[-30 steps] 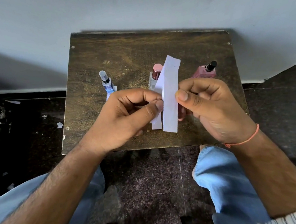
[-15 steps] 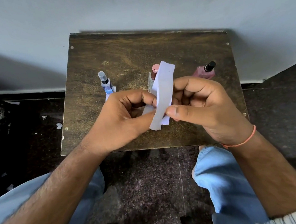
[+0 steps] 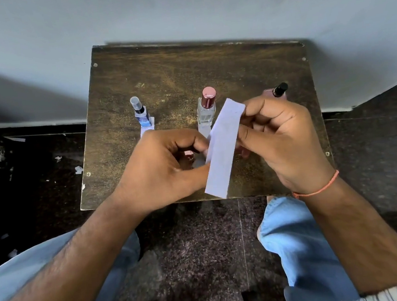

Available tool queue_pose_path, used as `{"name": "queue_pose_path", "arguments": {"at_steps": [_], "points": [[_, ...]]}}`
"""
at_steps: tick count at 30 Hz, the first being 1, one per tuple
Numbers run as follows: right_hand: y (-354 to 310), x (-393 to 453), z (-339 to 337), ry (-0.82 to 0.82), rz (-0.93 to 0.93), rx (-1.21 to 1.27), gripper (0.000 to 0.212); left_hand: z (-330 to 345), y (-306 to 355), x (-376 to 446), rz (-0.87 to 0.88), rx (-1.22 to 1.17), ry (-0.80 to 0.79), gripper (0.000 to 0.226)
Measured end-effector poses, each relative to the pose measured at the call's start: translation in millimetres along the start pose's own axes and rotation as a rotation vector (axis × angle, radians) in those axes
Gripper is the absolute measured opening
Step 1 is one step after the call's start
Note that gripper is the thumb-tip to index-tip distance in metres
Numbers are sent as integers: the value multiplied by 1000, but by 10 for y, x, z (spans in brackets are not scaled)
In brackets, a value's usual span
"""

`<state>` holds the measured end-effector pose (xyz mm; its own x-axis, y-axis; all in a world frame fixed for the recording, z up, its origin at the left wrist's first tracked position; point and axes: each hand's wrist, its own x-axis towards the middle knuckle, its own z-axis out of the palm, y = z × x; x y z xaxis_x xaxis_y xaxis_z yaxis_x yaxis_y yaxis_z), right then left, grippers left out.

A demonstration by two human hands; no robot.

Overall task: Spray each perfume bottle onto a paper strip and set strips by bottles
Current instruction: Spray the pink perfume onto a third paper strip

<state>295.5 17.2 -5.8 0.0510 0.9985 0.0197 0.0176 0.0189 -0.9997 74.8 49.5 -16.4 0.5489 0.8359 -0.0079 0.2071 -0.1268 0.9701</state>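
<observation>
Both hands hold one long white paper strip (image 3: 221,148) above the dark worn wooden counter (image 3: 245,73). The right hand (image 3: 281,137) has its fingers (image 3: 256,110) curled round the strip's upper part; the left hand (image 3: 167,168) pinches its lower edge. Standing upright behind: a small blue bottle with clear cap (image 3: 141,114) on a short white strip (image 3: 147,129), a clear bottle with pink metallic cap (image 3: 206,112), and a pink bottle with black cap (image 3: 276,91), partly hidden by the right hand.

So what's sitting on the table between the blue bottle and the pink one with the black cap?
In the head view, the clear bottle with the rose cap stands between the blue bottle and the pink bottle.
</observation>
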Motion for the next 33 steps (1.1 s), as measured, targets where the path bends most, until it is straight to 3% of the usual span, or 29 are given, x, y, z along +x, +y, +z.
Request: {"name": "queue_pose_path", "arguments": {"at_steps": [3,7,10,15,19,23,33], "points": [[-9,4,-23,8,-10,-78,24,-10,34,-13,62,123,175,37],[-11,-7,-61,-67,-5,-225,15,-47,76,11,235,334,278,48],[-5,-9,-96,-85,-5,-267,12,-45,80,31,388,401,265,33],[-15,-22,-121,-125,-42,-301,10,-21,8,12,395,386,217,25],[-47,-10,-103,-148,-44,-301,26,-25,-7,5,449,374,196,21],[-61,-10,-127,-170,-14,-293,36,-10,35,-3,485,377,203,22],[-155,-64,-151,-161,20,-290,26,57,106,-11,503,333,210,26]]}}
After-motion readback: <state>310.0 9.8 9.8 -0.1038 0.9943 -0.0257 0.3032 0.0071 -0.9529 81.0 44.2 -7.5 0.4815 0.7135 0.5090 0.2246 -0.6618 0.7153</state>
